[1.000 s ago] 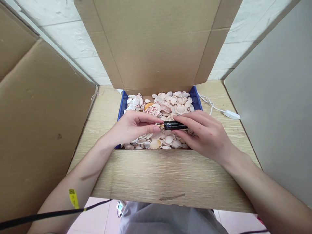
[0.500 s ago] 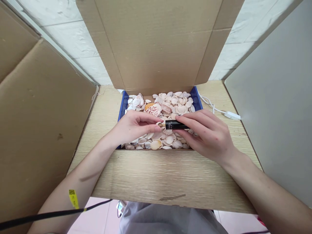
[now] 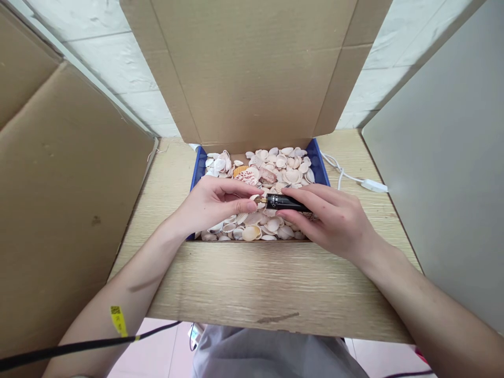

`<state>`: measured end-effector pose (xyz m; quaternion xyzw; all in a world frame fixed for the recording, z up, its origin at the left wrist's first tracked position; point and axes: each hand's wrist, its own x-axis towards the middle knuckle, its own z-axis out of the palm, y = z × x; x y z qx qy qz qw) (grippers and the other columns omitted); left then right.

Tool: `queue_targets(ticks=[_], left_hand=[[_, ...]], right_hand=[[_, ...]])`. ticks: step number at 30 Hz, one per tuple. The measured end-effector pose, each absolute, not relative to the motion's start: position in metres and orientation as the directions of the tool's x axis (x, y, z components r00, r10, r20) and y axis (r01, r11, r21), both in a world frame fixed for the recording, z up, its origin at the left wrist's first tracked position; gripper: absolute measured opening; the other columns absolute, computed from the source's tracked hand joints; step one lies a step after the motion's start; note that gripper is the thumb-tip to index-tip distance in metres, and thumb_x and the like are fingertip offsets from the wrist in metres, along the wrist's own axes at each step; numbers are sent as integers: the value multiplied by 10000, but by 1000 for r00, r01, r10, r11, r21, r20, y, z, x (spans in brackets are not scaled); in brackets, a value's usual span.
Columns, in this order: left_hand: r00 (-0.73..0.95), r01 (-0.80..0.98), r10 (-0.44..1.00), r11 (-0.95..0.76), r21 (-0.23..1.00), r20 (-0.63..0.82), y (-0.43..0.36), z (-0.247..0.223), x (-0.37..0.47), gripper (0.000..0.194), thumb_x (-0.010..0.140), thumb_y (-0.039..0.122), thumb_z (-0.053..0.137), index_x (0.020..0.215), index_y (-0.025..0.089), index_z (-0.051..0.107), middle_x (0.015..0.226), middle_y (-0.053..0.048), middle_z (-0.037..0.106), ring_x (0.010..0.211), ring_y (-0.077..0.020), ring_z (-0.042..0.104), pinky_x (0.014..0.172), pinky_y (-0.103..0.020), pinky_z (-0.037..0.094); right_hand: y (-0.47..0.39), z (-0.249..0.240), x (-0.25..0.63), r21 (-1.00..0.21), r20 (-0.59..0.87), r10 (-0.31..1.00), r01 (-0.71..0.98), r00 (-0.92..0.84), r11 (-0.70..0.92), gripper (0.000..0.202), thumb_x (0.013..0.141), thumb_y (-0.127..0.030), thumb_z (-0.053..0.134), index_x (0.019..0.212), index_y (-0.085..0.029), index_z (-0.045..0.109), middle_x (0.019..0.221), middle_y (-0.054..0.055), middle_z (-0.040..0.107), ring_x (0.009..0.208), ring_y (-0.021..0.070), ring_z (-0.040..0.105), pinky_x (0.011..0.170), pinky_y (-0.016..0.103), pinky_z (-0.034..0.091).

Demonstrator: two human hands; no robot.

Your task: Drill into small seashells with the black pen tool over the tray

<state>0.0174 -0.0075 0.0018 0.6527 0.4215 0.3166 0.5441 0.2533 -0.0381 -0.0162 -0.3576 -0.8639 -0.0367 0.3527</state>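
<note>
A small pale shell (image 3: 255,199) is pinched between the thumb and fingers of my left hand (image 3: 220,202). My right hand (image 3: 334,218) is closed round a black cylindrical tool (image 3: 285,202), whose brass-coloured tip points left and meets the shell, or nearly so; the exact contact is too small to tell. Both hands are over a blue-sided cardboard box (image 3: 319,163) full of white, pink and orange shells (image 3: 291,167). A red-speckled fan shell (image 3: 247,176) lies just behind my left fingers.
The box's cardboard lid (image 3: 255,73) stands raised at the back. A white cable with an inline switch (image 3: 374,185) lies on the wooden table (image 3: 244,278), right of the box. Cardboard (image 3: 71,173) walls the left side, a grey panel (image 3: 444,157) the right. A black cable (image 3: 79,346) crosses the lower left.
The black tool has tilted slightly, its right end lower, and my right hand's fingers have dropped a little with it. My left hand keeps hold of the shell.
</note>
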Motion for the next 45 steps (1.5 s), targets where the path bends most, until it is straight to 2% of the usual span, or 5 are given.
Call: queue_targets(ticks=[5,12,27,37,45], left_hand=[[422,247,906,-82,966,-31,-7,4,17,185,730,277,779,876,163,787,852,-56,779,761,-166,711,685,-249,579],[438,251,899,-139,958,16,-6,2,16,194,760,266,756,936,188,781,994,-65,774,937,-208,712,804,-295,579],[443,288,896,-153,945,10,-8,5,16,213,799,213,688,992,184,773,1006,-48,773,926,-186,701,793,-268,557],[447,267,894,-154,951,19,-7,6,16,210,786,198,704,982,196,781,1128,-57,747,1089,-227,678,902,-310,562],[431,325,901,-100,940,-53,-8,5,16,247,797,240,703,1027,176,766,991,-65,776,833,-173,711,658,-233,557]], right_hand=[[-38,-17,254,-170,628,579,635,-520,754,218,920,-302,604,1077,-152,622,846,68,720,720,158,666,613,268,531],[-38,-17,254,-172,636,577,635,-511,753,225,913,-301,615,1074,-145,626,846,68,719,733,158,671,629,271,541],[-37,-17,253,-158,654,572,650,-495,743,207,911,-303,621,1054,-153,633,841,60,724,734,159,681,617,267,544],[-37,-16,253,-169,658,575,649,-487,742,211,905,-293,625,1085,-183,639,877,58,735,767,171,696,643,279,566],[-37,-16,253,-152,666,564,652,-488,743,204,904,-293,628,1070,-174,635,863,61,734,747,166,691,634,273,561]])
